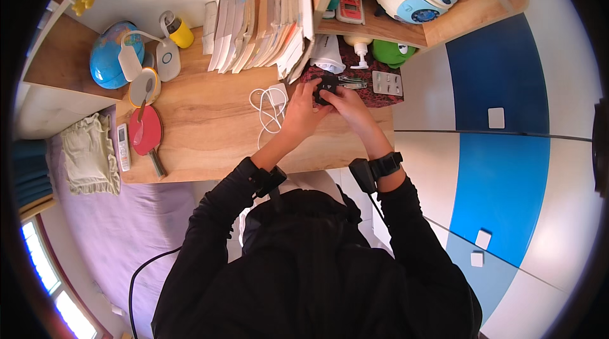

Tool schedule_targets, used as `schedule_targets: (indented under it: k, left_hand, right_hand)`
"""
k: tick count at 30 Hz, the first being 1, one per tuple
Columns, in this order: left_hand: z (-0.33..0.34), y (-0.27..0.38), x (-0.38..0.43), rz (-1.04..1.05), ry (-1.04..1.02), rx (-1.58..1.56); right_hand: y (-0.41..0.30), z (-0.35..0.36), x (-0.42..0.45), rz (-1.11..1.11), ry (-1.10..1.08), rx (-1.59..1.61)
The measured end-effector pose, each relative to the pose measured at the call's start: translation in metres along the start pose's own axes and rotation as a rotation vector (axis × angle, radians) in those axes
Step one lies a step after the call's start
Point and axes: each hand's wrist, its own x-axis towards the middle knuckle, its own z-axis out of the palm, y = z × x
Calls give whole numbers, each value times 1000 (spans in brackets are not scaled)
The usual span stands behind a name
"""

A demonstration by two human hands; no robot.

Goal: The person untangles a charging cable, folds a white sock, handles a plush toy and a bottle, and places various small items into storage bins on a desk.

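Observation:
Both hands are at a small black object [328, 84] with small white marks, at the right part of the wooden desk. My left hand [303, 106] has its fingers along the object's left side. My right hand [349, 106] grips it from the lower right, the thumb lying on top. What the object is cannot be made out, as fingers cover part of it. Just right of it, metal nail clippers [353, 85] rest on a dark red patterned surface [376, 99], beside a blister pack [387, 83]. A white charger [277, 96] with a looped white cable [260, 110] lies left of my left hand.
A row of books [259, 20] stands behind the hands. A pump bottle [361, 55] and a green pouch-like item [391, 53] sit under the shelf [371, 29]. Leftward are a table tennis paddle [146, 132], a remote control [123, 147], a bowl [153, 82] and a globe [110, 63].

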Motion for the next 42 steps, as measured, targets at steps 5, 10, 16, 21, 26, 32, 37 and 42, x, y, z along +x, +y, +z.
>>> schedule_targets:
  k: [5, 10, 16, 21, 26, 32, 37, 42]
  left_hand:
    - [17, -5, 1, -119, 144, 17]
    - [26, -2, -4, -47, 257, 95]
    - [-5, -73, -38, -262, 281, 48]
    - [-59, -137, -31, -317, 314, 235]
    - [-67, -160, -5, -264, 118, 444]
    - [-71, -165, -4, -176, 26, 477]
    - [-118, -121, -21, -224, 148, 192]
    - [-143, -61, -42, -340, 1, -191]
  right_hand:
    - [-3, -14, 9, 129, -198, 42]
    - [-2, -25, -4, 258, -255, -61]
    - [34, -38, -31, 357, -446, -186]
    - [58, -14, -36, 330, -464, -314]
    - [48, 14, -34, 204, -392, -227]
    - [29, 48, -27, 67, -288, -232]
    - [7, 90, -15, -320, -111, -437]
    - [-9, 121, -14, -428, -175, -484]
